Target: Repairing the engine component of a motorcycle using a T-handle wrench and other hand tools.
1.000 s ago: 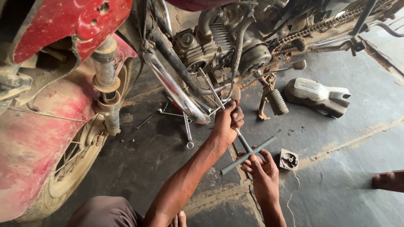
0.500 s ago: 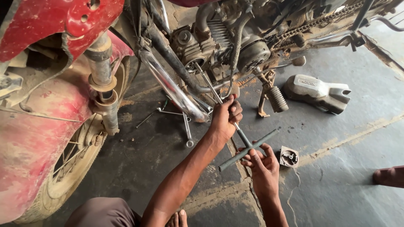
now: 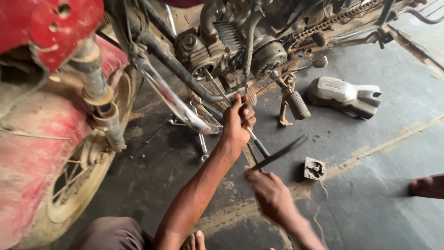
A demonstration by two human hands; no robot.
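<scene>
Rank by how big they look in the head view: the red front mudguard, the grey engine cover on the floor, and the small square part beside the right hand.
1. Red front mudguard, though it is nearest the camera.
2. Grey engine cover.
3. Small square part.

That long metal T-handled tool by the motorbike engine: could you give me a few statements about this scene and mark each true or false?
1. The left hand has its grip closed round the shaft of the T-handled tool. True.
2. The right hand rests flat on the floor. False: it is raised by the tool's cross bar, blurred.
3. A grey engine cover lies on the floor, apart from the motorbike. True.
4. The front mudguard is blue. False: it is red.
5. A small round part lies on the floor near the right hand. True.
</scene>
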